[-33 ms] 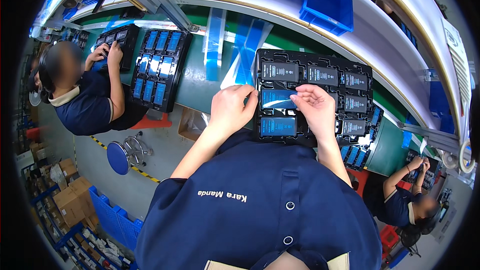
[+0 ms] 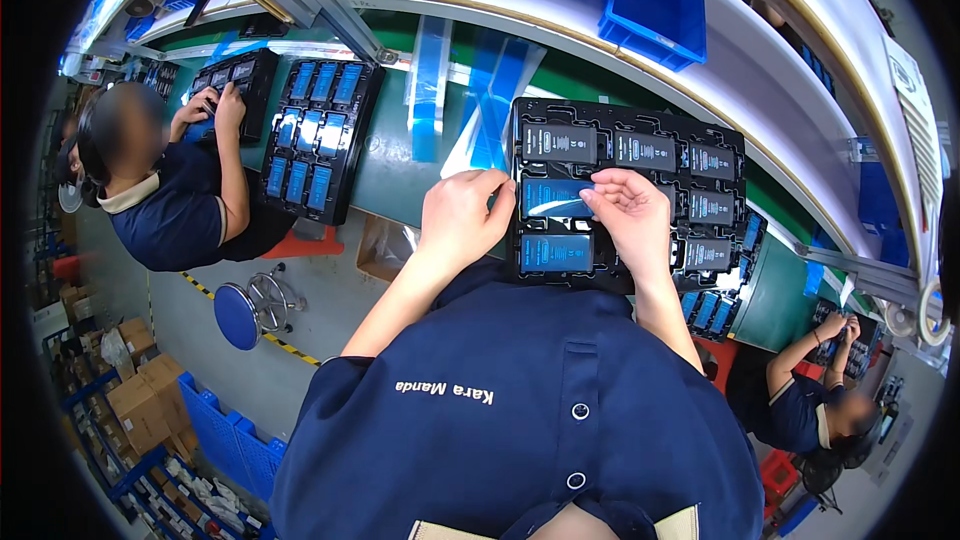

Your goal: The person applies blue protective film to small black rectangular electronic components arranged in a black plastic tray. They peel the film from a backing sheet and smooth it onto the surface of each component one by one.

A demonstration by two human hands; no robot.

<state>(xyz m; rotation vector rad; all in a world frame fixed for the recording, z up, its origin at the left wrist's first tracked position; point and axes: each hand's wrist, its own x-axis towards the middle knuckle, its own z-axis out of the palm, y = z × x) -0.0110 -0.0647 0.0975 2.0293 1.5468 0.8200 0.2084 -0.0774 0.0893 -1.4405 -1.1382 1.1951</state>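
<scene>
So we're leaning over a black tray (image 2: 665, 118) on the green bench (image 2: 392, 175), and it's holding flat rectangular packs in three columns. Our right hand (image 2: 632, 210) is reaching over the left column, thumb and index fingertip meeting at the right end of the glossy blue pack (image 2: 550, 200). We can't tell if they're pinching anything there or just touching the surface. That pack is lying in the middle row of the tray and catching a streak of light. Our left hand (image 2: 463, 212) is curling loosely at the tray's left edge, level with the same pack; honestly, we're not seeing whether its fingertips are gripping anything.

A second blue pack (image 2: 556, 253) is lying on the near side, and a dark grey pack (image 2: 560, 144) is lying on the far side. Three more dark packs (image 2: 711, 207) are showing in the right column, while our right hand is covering some of the middle one.

To the far left, blue strips (image 2: 430, 90) are lying on the bench. Farther left, another tray (image 2: 365, 125) is carrying blue-topped packs (image 2: 310, 128), and a co-worker (image 2: 165, 210) is sitting beyond it.
</scene>
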